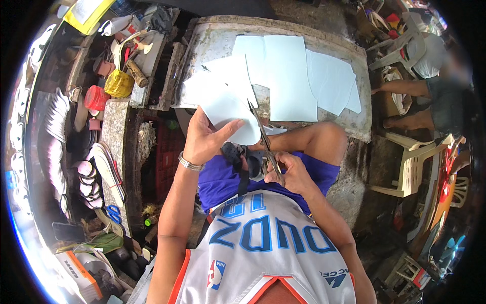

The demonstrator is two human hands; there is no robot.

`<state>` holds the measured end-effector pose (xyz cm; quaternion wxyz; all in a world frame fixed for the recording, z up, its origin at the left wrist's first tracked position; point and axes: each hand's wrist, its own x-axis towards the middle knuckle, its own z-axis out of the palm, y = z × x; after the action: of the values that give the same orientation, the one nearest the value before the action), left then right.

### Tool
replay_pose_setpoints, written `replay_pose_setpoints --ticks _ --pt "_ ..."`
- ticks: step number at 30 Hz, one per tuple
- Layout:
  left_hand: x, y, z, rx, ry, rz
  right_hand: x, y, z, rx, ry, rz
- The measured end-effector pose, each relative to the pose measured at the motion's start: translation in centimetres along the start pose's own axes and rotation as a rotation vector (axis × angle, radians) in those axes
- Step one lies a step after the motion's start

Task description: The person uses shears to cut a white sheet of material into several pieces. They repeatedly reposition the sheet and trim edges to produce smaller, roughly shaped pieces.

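The left hand (203,138) pinches a pale sheet (229,110), thumb laid on top, over the lap's far side and near the table (212,33); the right hand (293,175) is closed around the handles of the scissors (264,136). The relation that matters is between blades and edge: the scissors lie just right of the sheet, their long axis running from the right hand away from the body and slightly left, so the blades pass along the sheet's rounded right end. The sheet's own length slants from far left to near right. The left hand is on it; the right hand stands apart, back at the handle end. Whether the blades touch the edge or only cross in front of it cannot be told, nor how far they are parted. The left fingers under the sheet are hidden, and the right fingers cover most of the handle loops. The sheet's far end blends into the bright left pile (223,66); beyond the blades, more cut pieces (291,76) lie on the table
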<state>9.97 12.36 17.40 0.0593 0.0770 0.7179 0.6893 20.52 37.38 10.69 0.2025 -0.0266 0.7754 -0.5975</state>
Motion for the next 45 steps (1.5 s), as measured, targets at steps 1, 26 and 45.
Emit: replay_pose_setpoints --ticks 1,26,45 --pt "-0.1 0.1 -0.1 0.014 -0.003 -0.002 -0.2 -0.2 0.0 -0.008 0.006 -0.016" --pt "-0.1 2.9 0.5 -0.023 -0.217 0.005 -4.3 -1.4 -1.0 0.078 0.034 0.039" --pt "-1.0 2.5 -2.5 0.095 -0.248 -0.067 -3.6 -1.2 -0.4 0.013 -0.019 -0.01"
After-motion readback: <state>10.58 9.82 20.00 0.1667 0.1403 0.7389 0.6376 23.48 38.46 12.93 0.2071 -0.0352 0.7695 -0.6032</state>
